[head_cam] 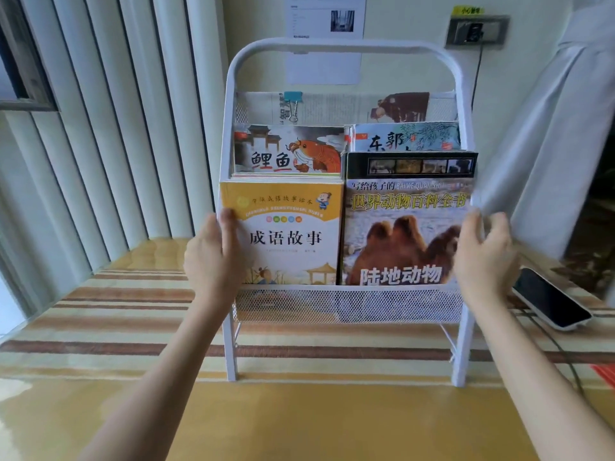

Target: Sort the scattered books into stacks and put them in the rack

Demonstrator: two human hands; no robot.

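A white metal rack [346,304] with mesh tiers stands on the striped table. Its front tier holds an orange-and-white story book [289,234] on the left and a camel-cover animal book [406,234] on the right. The tier behind holds a carp book [286,151] and a blue-topped book [406,138]; a clipped newspaper [332,106] fills the back tier. My left hand [213,257] grips the story book's left edge, thumb on the cover. My right hand [482,254] is at the camel book's right edge, thumb against it, fingers curled behind.
A phone [549,301] in a white case lies on the table right of the rack, its cable running to a wall socket [476,31]. White curtains [100,128] hang at left and right. A yellow mat [299,420] covers the near table.
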